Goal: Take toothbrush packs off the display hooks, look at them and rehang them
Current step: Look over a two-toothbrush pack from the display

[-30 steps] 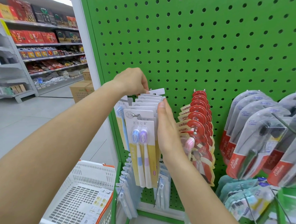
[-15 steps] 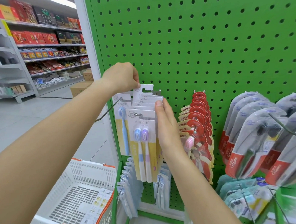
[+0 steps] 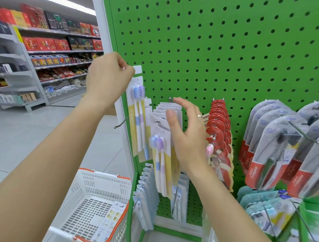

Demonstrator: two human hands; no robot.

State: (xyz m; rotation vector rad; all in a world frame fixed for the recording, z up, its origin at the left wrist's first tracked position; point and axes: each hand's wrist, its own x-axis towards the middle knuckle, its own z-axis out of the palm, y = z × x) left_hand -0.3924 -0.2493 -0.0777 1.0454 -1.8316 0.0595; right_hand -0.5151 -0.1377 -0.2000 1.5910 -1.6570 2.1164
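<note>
I hold one toothbrush pack up high.

My left hand (image 3: 108,77) pinches the top of the toothbrush pack (image 3: 137,118) at ten o'clock. My right hand (image 3: 187,136) has its grip spread wide, just in front of the hanging packs (image 3: 161,131) on the green board (image 3: 224,46).

Left hand (image 3: 108,77) pinches the top of a two-brush pack (image 3: 138,119), held clear of the hooks. Right hand (image 3: 187,136), fingers relaxed, hovers before the hung packs (image 3: 163,138) on the green pegboard (image 3: 224,46).
</note>
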